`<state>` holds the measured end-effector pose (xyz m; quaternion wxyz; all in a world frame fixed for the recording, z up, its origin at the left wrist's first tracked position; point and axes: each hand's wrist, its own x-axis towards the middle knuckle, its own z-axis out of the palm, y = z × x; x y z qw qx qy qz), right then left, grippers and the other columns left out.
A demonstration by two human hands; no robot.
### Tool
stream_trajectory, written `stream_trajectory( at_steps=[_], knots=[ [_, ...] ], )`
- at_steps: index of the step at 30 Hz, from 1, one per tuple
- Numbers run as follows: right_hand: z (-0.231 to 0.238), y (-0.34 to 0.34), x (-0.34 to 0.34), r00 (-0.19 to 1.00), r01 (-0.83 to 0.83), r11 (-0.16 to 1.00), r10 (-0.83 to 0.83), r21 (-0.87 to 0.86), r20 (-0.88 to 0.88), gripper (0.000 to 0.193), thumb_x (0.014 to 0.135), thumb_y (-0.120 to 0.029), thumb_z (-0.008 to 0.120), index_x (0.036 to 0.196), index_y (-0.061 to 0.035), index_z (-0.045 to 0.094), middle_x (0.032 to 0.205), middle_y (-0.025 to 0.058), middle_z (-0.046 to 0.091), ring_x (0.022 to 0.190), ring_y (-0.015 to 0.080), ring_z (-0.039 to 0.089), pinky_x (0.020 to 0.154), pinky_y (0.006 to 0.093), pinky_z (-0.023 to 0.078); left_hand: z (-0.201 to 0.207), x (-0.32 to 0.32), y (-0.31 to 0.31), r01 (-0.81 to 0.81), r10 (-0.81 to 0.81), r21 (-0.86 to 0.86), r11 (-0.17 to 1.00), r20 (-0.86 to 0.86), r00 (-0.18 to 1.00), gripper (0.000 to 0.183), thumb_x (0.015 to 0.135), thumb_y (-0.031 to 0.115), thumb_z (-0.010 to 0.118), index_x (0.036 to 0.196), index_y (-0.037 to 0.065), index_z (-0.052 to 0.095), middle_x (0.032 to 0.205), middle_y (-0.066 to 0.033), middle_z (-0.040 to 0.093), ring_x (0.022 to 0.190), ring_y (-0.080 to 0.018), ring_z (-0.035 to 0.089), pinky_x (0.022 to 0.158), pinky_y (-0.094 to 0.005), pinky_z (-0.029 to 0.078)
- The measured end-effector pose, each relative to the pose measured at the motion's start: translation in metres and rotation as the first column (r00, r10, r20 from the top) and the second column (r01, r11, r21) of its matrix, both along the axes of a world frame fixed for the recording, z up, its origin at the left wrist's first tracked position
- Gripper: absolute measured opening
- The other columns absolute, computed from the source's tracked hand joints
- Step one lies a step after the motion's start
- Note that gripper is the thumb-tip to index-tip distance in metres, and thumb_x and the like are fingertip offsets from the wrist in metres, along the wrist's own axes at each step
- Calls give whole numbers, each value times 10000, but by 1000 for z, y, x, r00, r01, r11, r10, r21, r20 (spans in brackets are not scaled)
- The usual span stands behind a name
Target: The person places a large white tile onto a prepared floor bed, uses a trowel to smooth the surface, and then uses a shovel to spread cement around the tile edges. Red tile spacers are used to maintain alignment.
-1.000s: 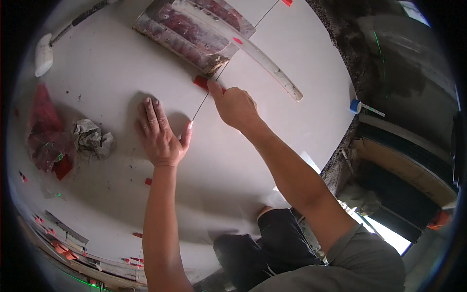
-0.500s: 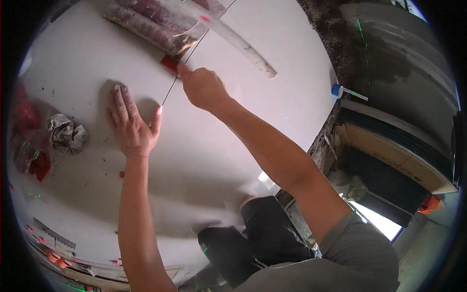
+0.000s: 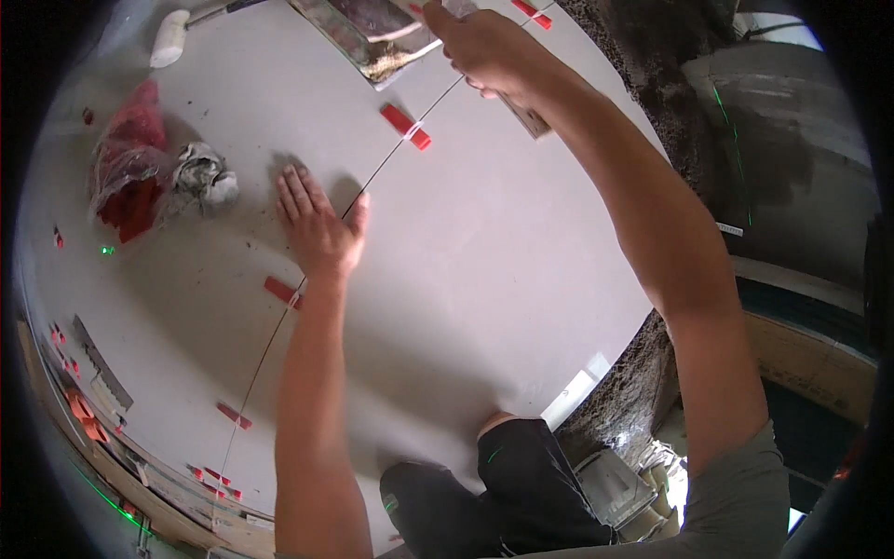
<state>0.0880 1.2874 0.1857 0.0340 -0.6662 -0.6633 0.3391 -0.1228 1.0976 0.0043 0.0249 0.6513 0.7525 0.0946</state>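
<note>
The pale floor (image 3: pixel 521 279) fills most of the frame, with a thin dark joint (image 3: pixel 372 177) running across it from the lower left to the upper right. Dark soil (image 3: pixel 643 56) borders it on the right side, and the person's black trousers (image 3: pixel 540 484) and grey sleeve (image 3: pixel 740 494) show at the bottom and lower right. A stained board (image 3: pixel 358 48) lies at the top centre, cut off by the upper edge. The right hand (image 3: pixel 486 56) is just beside it, over the joint, with its thumb reaching to the upper left and its fingers curled; the end of a bar (image 3: pixel 528 119) shows below them, though the hand hides too much to tell whether they close on it. The left hand (image 3: pixel 321 228) lies palm down near the centre, its fingers straight and holding nothing, its thumb spread out to the joint. At the left are a red plastic bag (image 3: pixel 130 191) and, just beside it, crumpled paper (image 3: pixel 200 177); a white-headed mallet (image 3: pixel 169 40) lies at the upper left and a toothed blade (image 3: pixel 102 363) at the lower left. A red wedge (image 3: pixel 407 127) sits across the joint between the two hands, running through a small white clip (image 3: pixel 413 129); a second wedge (image 3: pixel 281 291) lies beside the left wrist, and a third wedge (image 3: pixel 533 13) near the top edge.
</note>
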Motion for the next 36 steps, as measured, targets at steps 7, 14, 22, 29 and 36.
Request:
stream_trajectory(
  at_steps=[7, 14, 22, 29, 36],
  knots=[
    [-51, -91, -22, 982, -187, 961, 174, 205, 81, 570, 1015, -542, 333, 1188, -57, 578, 871, 250, 677, 815, 412, 672, 677, 499, 509, 1, 33, -99, 0, 13, -160, 987, 78, 997, 942, 907, 623, 465, 1489, -80, 226, 1556, -259, 244, 1456, -408, 208, 1184, -502, 185],
    [-11, -52, -94, 945, -107, 965, 24, -241, -325, 613, 987, -579, 436, 736, -28, 535, 608, 12, 514, 495, 114, 466, 488, 288, 414, -5, 18, -104, -32, 46, -122, 992, 116, 992, 955, 900, 624, 487, 1513, -42, 182, 1563, -244, 236, 1445, -415, 235, 1156, -526, 238],
    [-103, -97, -65, 973, -181, 983, 177, 18, 148, 690, 993, -580, 365, 817, 35, 624, 630, 237, 626, 661, 428, 655, 667, 510, 522, -3, 38, -92, -20, 35, -69, 997, 215, 976, 924, 894, 610, 516, 1508, -12, 218, 1556, -224, 266, 1435, -409, 270, 1143, -524, 269],
    [-6, -104, -90, 960, -71, 997, 79, 41, -269, 681, 997, -579, 403, 734, 29, 558, 546, 178, 519, 492, 280, 522, 528, 442, 455, -5, 21, -109, -78, 101, -131, 988, 175, 979, 934, 888, 624, 508, 1509, -10, 216, 1566, -206, 253, 1444, -389, 255, 1157, -509, 254],
    [-104, -112, -90, 949, -290, 948, 303, -134, 84, 514, 1019, -422, 347, 1046, 34, 582, 897, 249, 652, 875, 445, 634, 742, 540, 506, -8, 24, -99, -46, 70, -104, 994, 238, 969, 932, 868, 619, 547, 1509, 12, 247, 1549, -213, 283, 1432, -404, 272, 1126, -553, 284]
  ],
)
